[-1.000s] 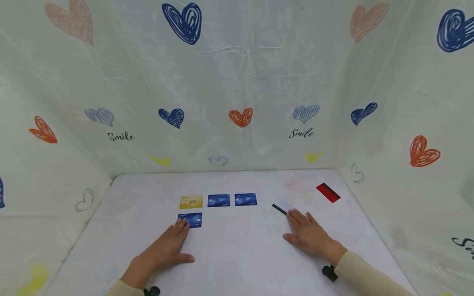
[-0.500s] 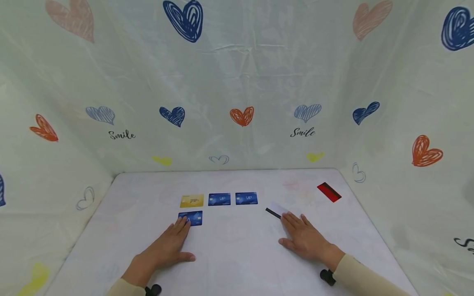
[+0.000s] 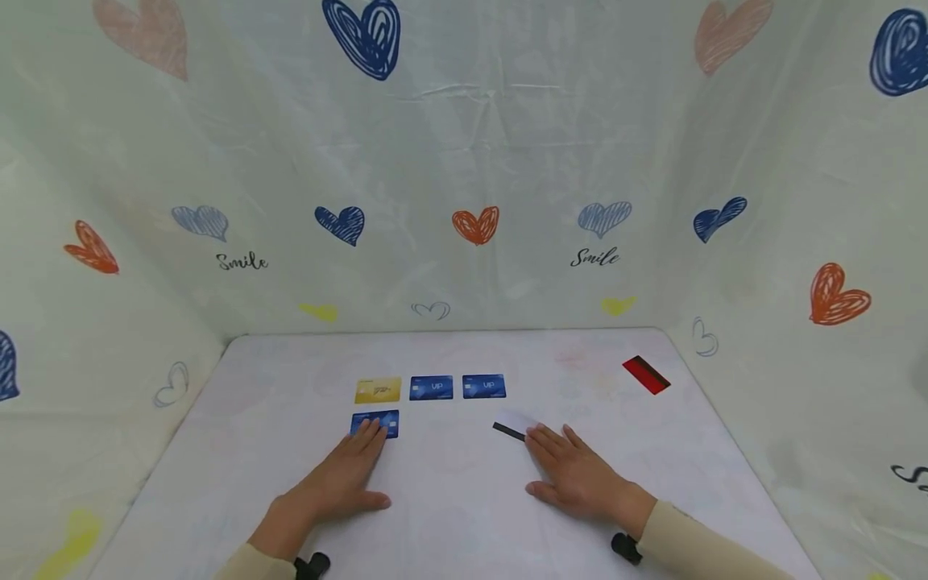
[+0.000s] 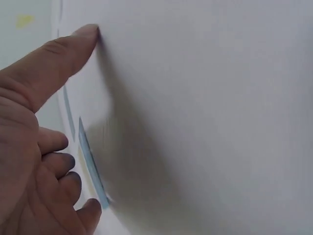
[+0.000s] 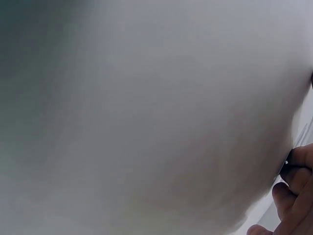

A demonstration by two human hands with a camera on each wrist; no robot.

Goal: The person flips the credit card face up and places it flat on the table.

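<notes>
Left fingers (image 3: 364, 442) partly cover a blue card (image 3: 392, 423); right fingers (image 3: 545, 448), a striped card (image 3: 512, 428).

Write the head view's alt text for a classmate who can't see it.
A person's left hand touches a blue card, the right hand a pale striped card, on a white table. Beyond, a gold card and two more blue cards form a row; a red card lies farther right.

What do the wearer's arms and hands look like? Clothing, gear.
Left hand and right hand: bare. Left sleeve and right sleeve: beige, reaching near the wrist. Left wrist device and right wrist device: small, black, rounded.
</notes>
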